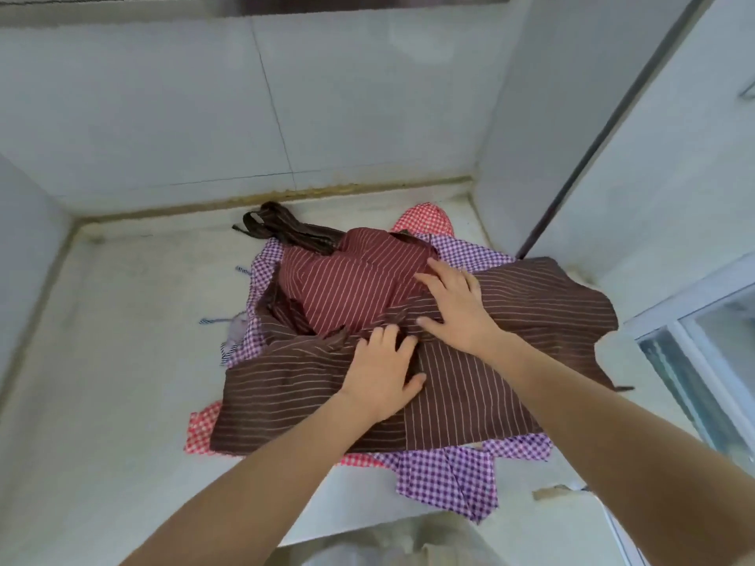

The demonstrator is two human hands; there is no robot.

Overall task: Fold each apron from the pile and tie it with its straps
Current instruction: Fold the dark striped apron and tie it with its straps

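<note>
A pile of aprons lies on a pale counter [114, 361]. On top spreads a dark brown striped apron [531, 312]. Behind it sits a maroon striped apron [347, 275] with dark straps [282, 228] bunched at its far end. Purple checked aprons [445, 480] and a red checked apron [425, 218] lie underneath. My left hand [384, 369] rests on the brown apron with its fingertips curled into a fold of the cloth. My right hand [453, 308] lies flat with spread fingers across the brown and maroon cloth.
Pale tiled walls [163, 116] close the counter at the back and left. A tall white panel [674, 177] stands at the right, with a glass-fronted frame [702, 361] below it. A scrap of tape [551, 493] lies near the counter's front right edge.
</note>
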